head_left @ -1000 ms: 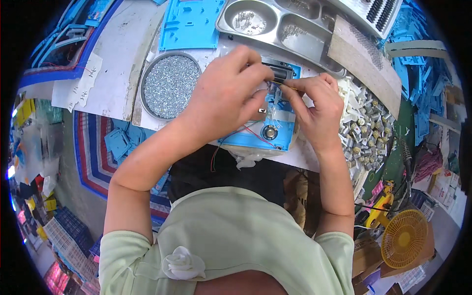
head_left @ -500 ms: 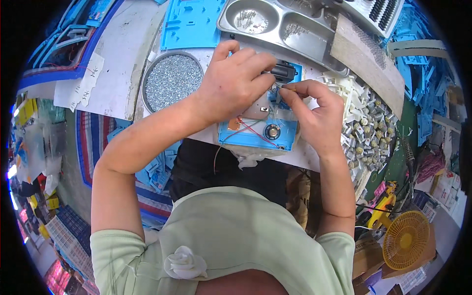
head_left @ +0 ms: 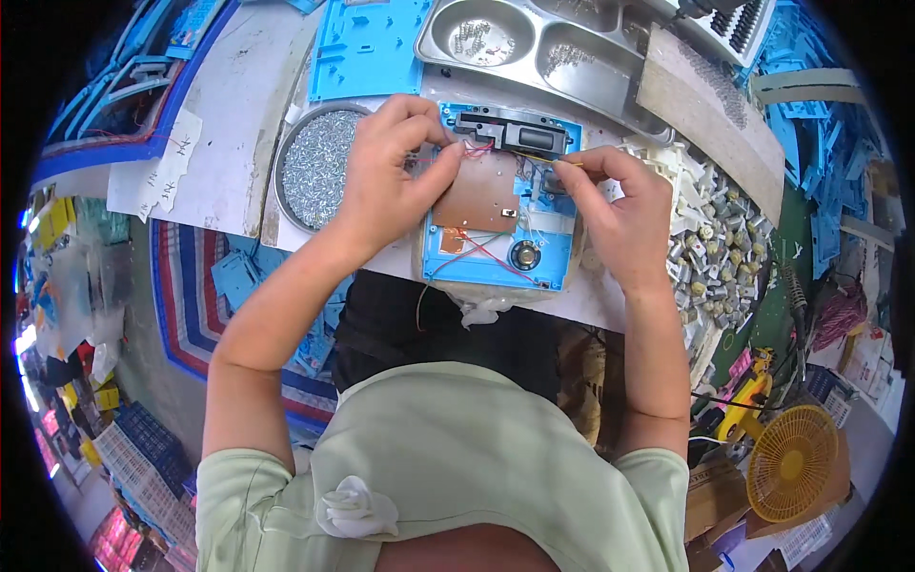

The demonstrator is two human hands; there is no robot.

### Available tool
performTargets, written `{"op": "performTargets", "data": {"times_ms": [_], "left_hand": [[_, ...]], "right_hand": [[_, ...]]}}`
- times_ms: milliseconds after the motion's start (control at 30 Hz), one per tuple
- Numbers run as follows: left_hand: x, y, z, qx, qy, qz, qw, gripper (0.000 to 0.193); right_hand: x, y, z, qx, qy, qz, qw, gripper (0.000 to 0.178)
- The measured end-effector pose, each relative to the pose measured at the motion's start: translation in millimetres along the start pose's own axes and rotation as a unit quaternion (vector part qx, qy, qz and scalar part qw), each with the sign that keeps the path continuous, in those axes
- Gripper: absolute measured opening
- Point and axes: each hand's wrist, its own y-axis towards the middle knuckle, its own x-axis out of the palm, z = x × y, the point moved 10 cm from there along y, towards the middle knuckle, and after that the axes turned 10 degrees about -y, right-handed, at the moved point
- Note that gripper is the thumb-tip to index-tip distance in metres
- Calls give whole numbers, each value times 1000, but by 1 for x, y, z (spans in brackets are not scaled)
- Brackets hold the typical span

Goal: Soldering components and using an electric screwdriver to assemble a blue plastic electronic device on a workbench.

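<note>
In front of me lies a blue plastic housing [head_left: 457,268] with a brown circuit board [head_left: 474,194], a black module [head_left: 518,134] along its far edge and a small round speaker [head_left: 525,255] near its front. My left hand [head_left: 393,172] is at the far left of the board, thumb and forefinger pinched at thin red wires [head_left: 479,149]; the fingertips partly hide them. At the housing's right side, my right hand [head_left: 624,212] pinches a thin yellow wire [head_left: 539,157] that runs along the black module. More red and white wires cross the housing's lower part.
A round tin of screws [head_left: 322,170] stands left of the housing. Beyond it are a blue panel [head_left: 367,52] and a metal compartment tray [head_left: 534,71] with small parts. White and grey parts [head_left: 710,248] are heaped on the right. A yellow fan [head_left: 791,464] stands lower right.
My left hand has moved left from over the black module to the board's far left edge, uncovering module and board. My right hand stays near the same place with the yellow wire.
</note>
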Motion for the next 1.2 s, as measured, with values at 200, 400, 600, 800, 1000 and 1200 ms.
{"op": "performTargets", "data": {"times_ms": [200,400,600,800,1000,1200], "left_hand": [[7,-7,51,159,101,-28,982,20],[44,1,53,22,-126,-352,927,21],[50,26,58,76,74,-221,970,22],[65,22,67,189,68,-168,965,17],[65,29,48,64,-74,-152,984,12],[71,32,51,70,-71,-176,979,17]], "right_hand": [[1,-3,-2,-17,10,1,1000,10],[-2,-2,-5,-47,2,20,999,10],[-7,0,-9,-62,22,32,997,9],[-11,-1,-7,-67,11,33,997,9],[-13,-7,-9,-89,29,41,995,12],[-29,-20,5,-54,47,68,995,10]]}}
